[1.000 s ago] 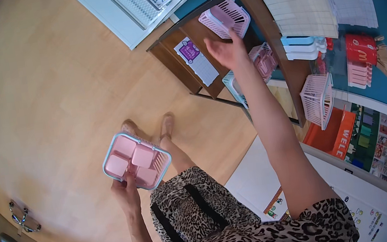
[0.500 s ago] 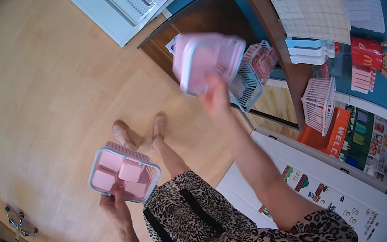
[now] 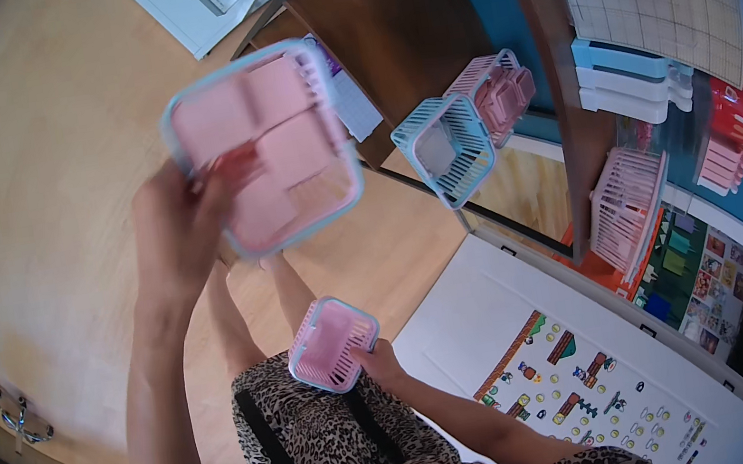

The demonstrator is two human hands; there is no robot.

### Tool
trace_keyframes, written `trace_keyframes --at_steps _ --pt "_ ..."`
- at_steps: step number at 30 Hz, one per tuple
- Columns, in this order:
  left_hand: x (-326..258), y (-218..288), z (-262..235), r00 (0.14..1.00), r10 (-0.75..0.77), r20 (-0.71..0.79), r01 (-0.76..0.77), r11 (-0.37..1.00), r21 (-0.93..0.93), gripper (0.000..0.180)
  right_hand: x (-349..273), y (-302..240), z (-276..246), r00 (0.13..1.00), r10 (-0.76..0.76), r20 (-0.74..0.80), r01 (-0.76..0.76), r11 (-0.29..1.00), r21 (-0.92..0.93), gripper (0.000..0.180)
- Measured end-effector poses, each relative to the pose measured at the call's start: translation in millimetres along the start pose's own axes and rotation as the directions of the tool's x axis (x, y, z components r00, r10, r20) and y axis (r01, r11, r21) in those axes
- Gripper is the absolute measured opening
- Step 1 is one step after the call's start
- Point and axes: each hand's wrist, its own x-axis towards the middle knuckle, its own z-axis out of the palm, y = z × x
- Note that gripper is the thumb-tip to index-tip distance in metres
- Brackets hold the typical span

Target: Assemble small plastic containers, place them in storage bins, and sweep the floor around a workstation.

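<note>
the left hand (image 3: 169, 229) is raised close to the camera, its fingers clenched on the left rim of a pink tray with divided cells (image 3: 268, 147), long axis tilted up to the right. lower and farther, the right hand (image 3: 380, 363) grips a small pink slatted basket (image 3: 332, 343) above the lap. farther still, a blue basket (image 3: 446, 149) sits on the shelf (image 3: 518, 181), nearer to the raised tray.
</note>
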Motion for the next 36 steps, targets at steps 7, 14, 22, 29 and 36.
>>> trace_keyframes --at_steps 7,14,22,29,36 --pt "123 62 105 0.937 0.313 0.157 -0.35 0.842 0.412 0.025 -13 5 -22 0.978 0.207 -0.006 -0.201 0.953 0.228 0.022" --pt "221 82 190 0.908 0.318 0.275 -0.419 0.727 0.544 0.036 -23 3 -22 0.943 0.332 -0.003 -0.31 0.884 0.35 0.026" --pt "226 106 272 0.896 0.365 0.253 -0.438 0.82 0.368 0.038 -21 7 -49 0.957 0.285 -0.051 -0.231 0.856 0.463 0.029" --pt "230 85 268 0.785 0.525 0.327 -0.609 0.751 0.255 0.051 -15 -6 -43 0.973 0.229 -0.039 -0.185 0.866 0.464 0.027" --pt "135 53 235 0.953 0.266 -0.147 -0.257 0.963 0.074 0.058 -11 -20 -52 0.977 0.213 -0.025 -0.178 0.873 0.454 0.028"
